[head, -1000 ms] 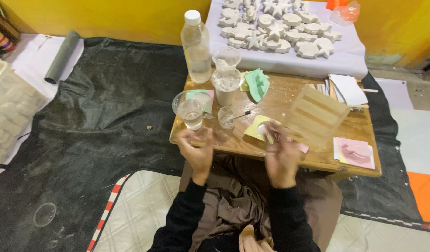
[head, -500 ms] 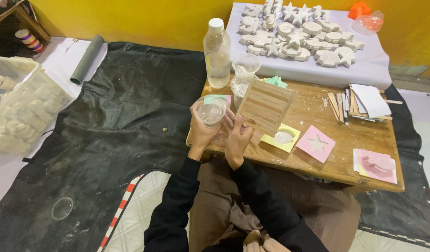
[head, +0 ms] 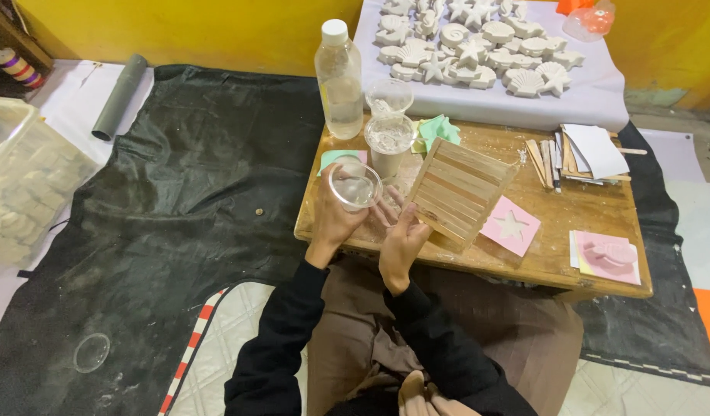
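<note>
Near the middle of the frame the left hand point(head: 333, 222) wraps its fingers around a clear plastic cup point(head: 356, 184), clamped on its wall and tipping the mouth toward the camera, so the cup hangs just above the near left corner of the low wooden table point(head: 586, 254) rather than standing on it. Just right of it the right hand point(head: 401, 239) pinches the lower edge of a slatted panel of wooden sticks point(head: 459, 191), thumb and fingers closed on that edge; the panel is held tilted, its far end raised over the tabletop, which keeps it off the things beneath. Directly behind the cup, a little higher in the frame, stand a second cup holding pale powder point(head: 389, 143), an empty cup point(head: 389, 98) and a clear bottle with a white cap point(head: 339, 81), crowding that corner. Right of the panel lie a pink mould with a star cut-out point(head: 510, 226), another pink mould point(head: 607, 256) and loose sticks and papers point(head: 578, 150). At the top of the frame white shell and star castings point(head: 478, 46) dry on a cloth.
</note>
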